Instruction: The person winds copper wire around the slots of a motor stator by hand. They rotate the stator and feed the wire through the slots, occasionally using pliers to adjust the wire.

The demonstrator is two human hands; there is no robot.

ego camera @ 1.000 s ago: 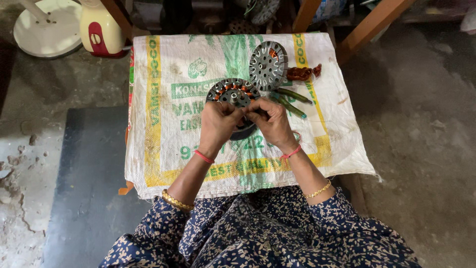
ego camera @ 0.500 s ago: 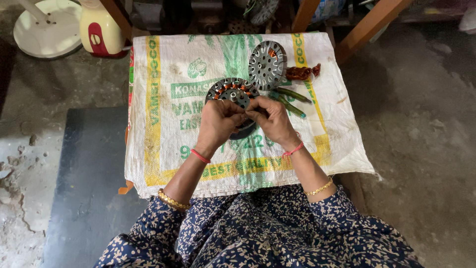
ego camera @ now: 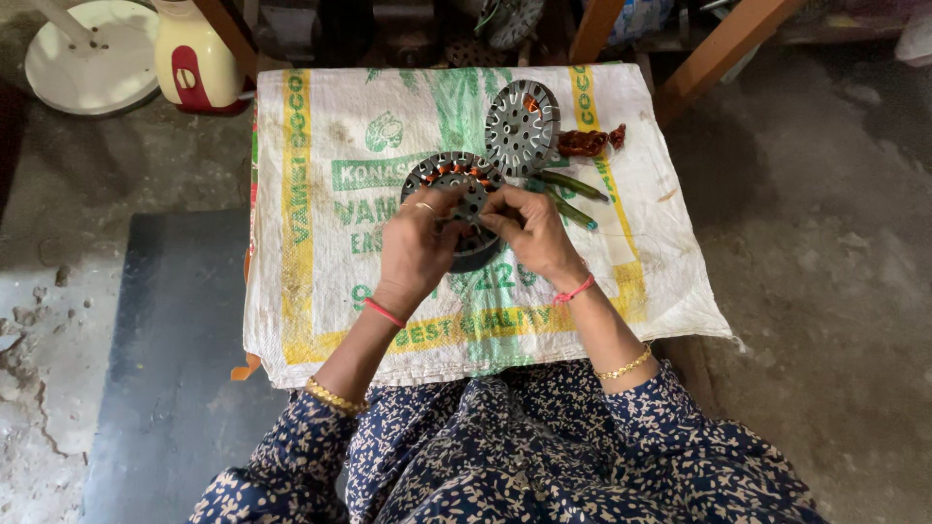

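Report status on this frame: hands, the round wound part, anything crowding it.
Left hand and right hand both grip the round motor stator on the woven sack. Second stator just beyond; green tools beside right hand.

Soft, even daylight fills the frame, a little brighter at the upper right, where the concrete floor [ego camera: 845, 213] looks pale. Shadows are faint: a dim patch lies under the hands at the centre, and the top edge sinks into darkness. No glare shows on the white woven sack [ego camera: 320, 291]. Focus is sharp at the centre; the corners stretch slightly from the wide lens.
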